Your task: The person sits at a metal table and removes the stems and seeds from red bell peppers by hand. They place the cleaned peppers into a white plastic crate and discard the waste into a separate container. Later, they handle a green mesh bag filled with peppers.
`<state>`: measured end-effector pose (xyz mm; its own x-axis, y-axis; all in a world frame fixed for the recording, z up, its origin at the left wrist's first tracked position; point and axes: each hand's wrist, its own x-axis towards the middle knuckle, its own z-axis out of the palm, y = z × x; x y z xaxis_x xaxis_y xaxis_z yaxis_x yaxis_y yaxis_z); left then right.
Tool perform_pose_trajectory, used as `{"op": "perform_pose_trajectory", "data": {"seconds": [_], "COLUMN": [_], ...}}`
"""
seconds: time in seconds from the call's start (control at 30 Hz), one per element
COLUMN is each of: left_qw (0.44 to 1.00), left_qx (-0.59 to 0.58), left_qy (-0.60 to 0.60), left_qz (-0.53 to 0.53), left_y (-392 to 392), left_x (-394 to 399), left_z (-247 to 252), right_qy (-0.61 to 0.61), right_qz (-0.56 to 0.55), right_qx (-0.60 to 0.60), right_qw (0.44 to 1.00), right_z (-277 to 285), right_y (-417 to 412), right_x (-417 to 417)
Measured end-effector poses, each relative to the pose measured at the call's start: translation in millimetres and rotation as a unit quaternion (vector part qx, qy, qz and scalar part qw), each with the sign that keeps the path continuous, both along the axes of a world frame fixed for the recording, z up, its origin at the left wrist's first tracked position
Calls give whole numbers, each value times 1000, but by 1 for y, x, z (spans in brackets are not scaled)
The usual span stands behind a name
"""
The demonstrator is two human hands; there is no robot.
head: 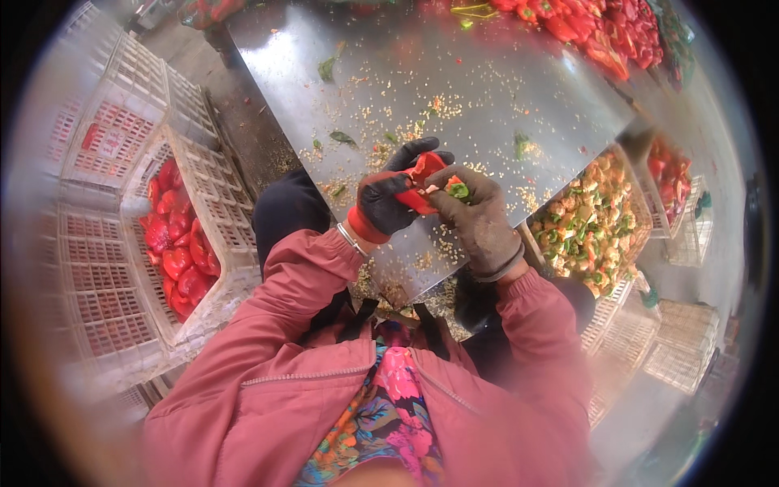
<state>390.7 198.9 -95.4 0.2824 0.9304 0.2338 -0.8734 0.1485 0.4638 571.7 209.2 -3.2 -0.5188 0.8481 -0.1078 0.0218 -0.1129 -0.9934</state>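
My left hand (389,198), in a black and red glove, holds a red bell pepper (417,201) that is opened up. Close beside it, my right hand (478,213) wears a dirty grey-brown glove. Its fingers grip a pepper core with a green stem (456,189) at the pepper's edge; whether core and pepper still join is hidden by the fingers. Both hands are over the near corner of a metal table (487,109), where pale seeds (398,131) and bits of green leaf (344,139) lie scattered.
On the left, a white plastic crate (213,195) holds red peppers (179,243), with stacked crates beyond it. Cores with stems (590,219) fill a crate at the right. A heap of red peppers (584,27) lies at the table's far right. More crates (681,341) stand at lower right.
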Motion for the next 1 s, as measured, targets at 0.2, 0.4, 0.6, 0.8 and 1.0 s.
{"op": "perform_pose_trajectory", "data": {"seconds": [0.2,0.4,0.6,0.8,1.0], "left_qw": [999,989,972,986,997], "left_qx": [-19,59,104,49,-44], "left_qy": [-28,118,202,134,60], "left_qz": [-12,72,53,84,5], "left_y": [0,-3,3,-4,-2], "left_x": [8,10,2,8,4], "left_z": [13,24,28,18,17], "right_qy": [-49,-49,-135,-194,-249], "right_qz": [-57,-54,-56,-35,-3], "right_qx": [160,80,278,322,252], "right_qw": [984,994,949,926,935], "right_z": [-22,-10,-15,-15,-12], "right_y": [5,-4,-9,5,4], "right_x": [-2,-8,-10,-10,-9]}}
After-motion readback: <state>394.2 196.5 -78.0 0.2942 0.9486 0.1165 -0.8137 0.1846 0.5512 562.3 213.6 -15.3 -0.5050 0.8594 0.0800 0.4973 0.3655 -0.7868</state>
